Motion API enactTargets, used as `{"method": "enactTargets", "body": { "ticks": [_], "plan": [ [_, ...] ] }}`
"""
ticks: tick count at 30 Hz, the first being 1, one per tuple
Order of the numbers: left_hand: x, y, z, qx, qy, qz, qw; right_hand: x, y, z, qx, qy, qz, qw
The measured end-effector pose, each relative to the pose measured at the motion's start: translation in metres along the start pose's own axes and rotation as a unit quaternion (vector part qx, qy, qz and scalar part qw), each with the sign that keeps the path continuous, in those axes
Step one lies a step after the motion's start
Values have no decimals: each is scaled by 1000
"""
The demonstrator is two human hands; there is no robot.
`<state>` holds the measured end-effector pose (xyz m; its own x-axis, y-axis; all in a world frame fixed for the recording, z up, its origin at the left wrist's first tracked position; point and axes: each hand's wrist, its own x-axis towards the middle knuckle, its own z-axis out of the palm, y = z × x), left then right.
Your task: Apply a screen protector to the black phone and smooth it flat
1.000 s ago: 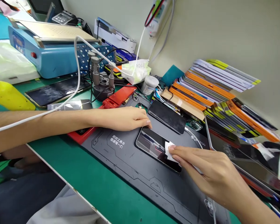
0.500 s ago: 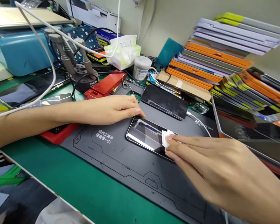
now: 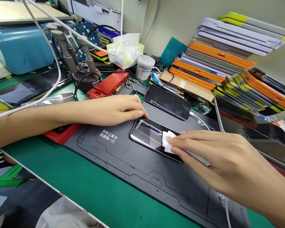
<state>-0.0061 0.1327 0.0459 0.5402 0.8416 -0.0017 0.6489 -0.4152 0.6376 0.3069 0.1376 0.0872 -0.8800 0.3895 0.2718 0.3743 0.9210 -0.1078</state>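
A black phone lies face up on the dark grey work mat, its glossy screen reflecting light. My left hand rests on the mat with fingers bent, and its fingertips press the phone's far left corner. My right hand lies over the phone's right half, its fingers extended and pressing a small white wipe flat on the screen. A second black phone lies just behind, untouched.
A stack of orange, grey and yellow-tagged flat boxes fills the back right. A white jar, a tissue pack, a red tool, a metal stand, a blue machine and white cables stand behind. Green desk lies in front.
The right hand has slid the white wipe a little leftward along the screen. The left hand stays at the phone's corner. The view has shifted closer and to the right.
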Motion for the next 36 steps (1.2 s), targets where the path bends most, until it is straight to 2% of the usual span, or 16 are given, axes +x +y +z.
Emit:
{"method": "enactTargets", "body": {
  "ticks": [3,9,14,19,26,29,36],
  "plan": [
    [0,-1,0,0,3,1,1000,-2,-2,-1,-11,-35,-31,999],
    [1,0,0,-3,-2,-16,1000,-2,0,1,-1,-9,-7,1000],
    [2,-1,1,-6,5,-8,1000,-2,2,6,22,-38,21,999],
    [2,-4,2,-11,11,0,1000,1,-4,15,37,-40,9,998],
    [1,-4,2,-10,9,0,1000,9,-14,28,0,-26,9,1000],
    [1,-5,3,-7,11,3,1000,8,-13,23,-4,-28,-1,1000],
    [1,-5,3,-5,10,5,1000,-3,6,1,29,-33,47,998]
  ]
}}
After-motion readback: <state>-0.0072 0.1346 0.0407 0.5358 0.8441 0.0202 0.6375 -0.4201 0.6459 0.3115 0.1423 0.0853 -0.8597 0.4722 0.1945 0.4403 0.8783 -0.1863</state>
